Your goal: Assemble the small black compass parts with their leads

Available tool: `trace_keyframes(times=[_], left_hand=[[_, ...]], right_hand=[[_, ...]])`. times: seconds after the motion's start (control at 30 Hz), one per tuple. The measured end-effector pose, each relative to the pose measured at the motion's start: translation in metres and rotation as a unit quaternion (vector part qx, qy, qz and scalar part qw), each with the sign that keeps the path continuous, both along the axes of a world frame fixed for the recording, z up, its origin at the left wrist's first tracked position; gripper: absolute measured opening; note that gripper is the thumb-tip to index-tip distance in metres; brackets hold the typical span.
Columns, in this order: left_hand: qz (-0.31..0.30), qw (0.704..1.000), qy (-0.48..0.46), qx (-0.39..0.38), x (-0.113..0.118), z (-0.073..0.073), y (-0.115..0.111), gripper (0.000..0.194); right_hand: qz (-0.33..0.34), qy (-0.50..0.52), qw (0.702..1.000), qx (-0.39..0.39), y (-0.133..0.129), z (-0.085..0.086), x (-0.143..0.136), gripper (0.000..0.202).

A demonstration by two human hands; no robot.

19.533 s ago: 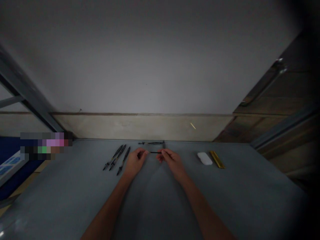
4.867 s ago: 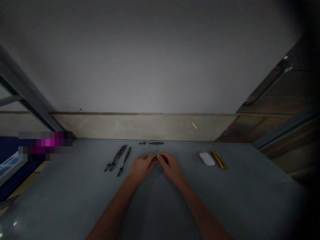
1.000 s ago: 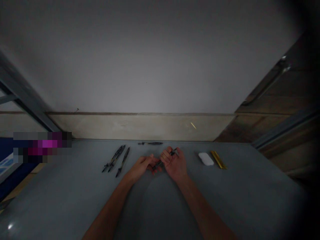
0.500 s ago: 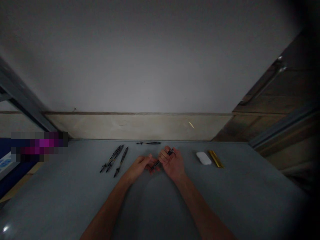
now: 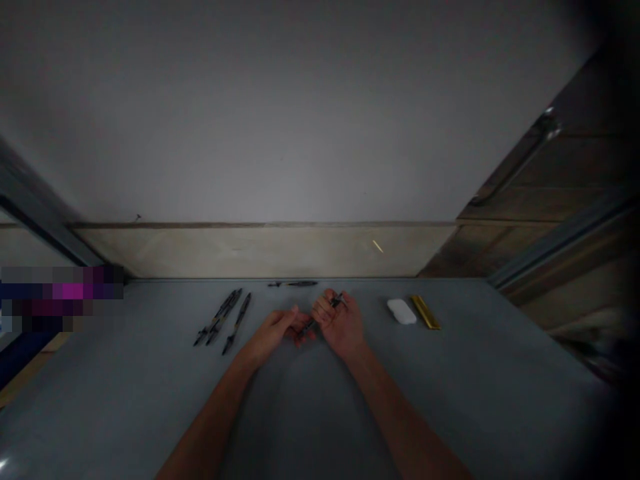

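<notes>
We have one dark pen [image 5: 309, 327] between our two hands, out in front of us above the middle of the table [image 5: 470, 380]. Our right hand [image 5: 346, 327] is closed around its upper part, fingers curled in, with that end showing beside the thumb. Our left hand [image 5: 276, 331] is partly open at the lower end, thumb raised and fingers underneath; we cannot tell whether it grips or only supports.

The step in hand, as we judge it, is two-handed work on this pen, though the curled fingers hide its middle. The next move seems to call for a firm right grip and fine control from the left fingertips, with both ends in line.

To our left, two pens [image 5: 224, 317] lie close together, slanting, with a third pen [image 5: 237, 324] just beside them. Another pen [image 5: 295, 284] lies crosswise near the back edge. To our right, a white case-like object [image 5: 401, 311] sits beside a gold strip [image 5: 425, 312].
</notes>
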State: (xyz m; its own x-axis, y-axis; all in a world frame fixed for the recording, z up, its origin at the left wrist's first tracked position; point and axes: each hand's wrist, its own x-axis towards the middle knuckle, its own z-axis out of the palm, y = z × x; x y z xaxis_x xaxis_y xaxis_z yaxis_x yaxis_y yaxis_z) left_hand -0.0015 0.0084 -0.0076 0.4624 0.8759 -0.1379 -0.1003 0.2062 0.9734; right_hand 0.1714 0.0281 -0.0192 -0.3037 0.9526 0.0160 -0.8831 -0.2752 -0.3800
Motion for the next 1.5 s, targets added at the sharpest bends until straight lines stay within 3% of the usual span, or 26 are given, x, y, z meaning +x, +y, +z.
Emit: trace_keyframes(times=[0.27,1.5], left_hand=[[-0.008,1.000,-0.008,0.008,-0.0008,-0.0045,0.0010,0.066],[-0.022,0.999,0.003,0.026,-0.0012,-0.0005,0.0012,0.061]], right_hand=[[-0.004,-0.014,1.000,0.004,0.0010,0.0001,-0.0007,0.023],[-0.005,-0.009,1.000,-0.014,0.0005,0.0018,0.0000,0.023]])
